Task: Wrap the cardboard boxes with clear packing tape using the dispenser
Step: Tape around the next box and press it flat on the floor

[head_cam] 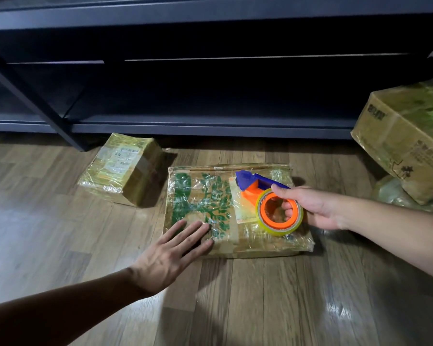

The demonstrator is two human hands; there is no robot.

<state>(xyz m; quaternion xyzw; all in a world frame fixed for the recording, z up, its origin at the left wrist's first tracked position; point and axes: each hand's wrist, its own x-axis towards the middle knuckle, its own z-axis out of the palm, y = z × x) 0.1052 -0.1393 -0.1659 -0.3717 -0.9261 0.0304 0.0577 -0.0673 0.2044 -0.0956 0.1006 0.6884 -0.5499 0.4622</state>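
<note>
A flat cardboard box (205, 196) with green print and shiny clear tape over it lies on the wooden floor in the middle of the view. My left hand (170, 253) rests flat with spread fingers on its near left corner. My right hand (315, 208) grips a tape dispenser (268, 198) with a blue blade guard, an orange body and a roll of clear tape. The dispenser hovers over the right half of the box, blade end pointing to the far left. A white label (243, 208) on the box shows beside the roll.
A smaller taped box (125, 168) sits to the left against a dark metal shelf unit (210, 126). A large taped box (408, 141) leans at the right edge on a plastic-wrapped bundle (395, 196). Wooden floor (260, 308) stretches in front.
</note>
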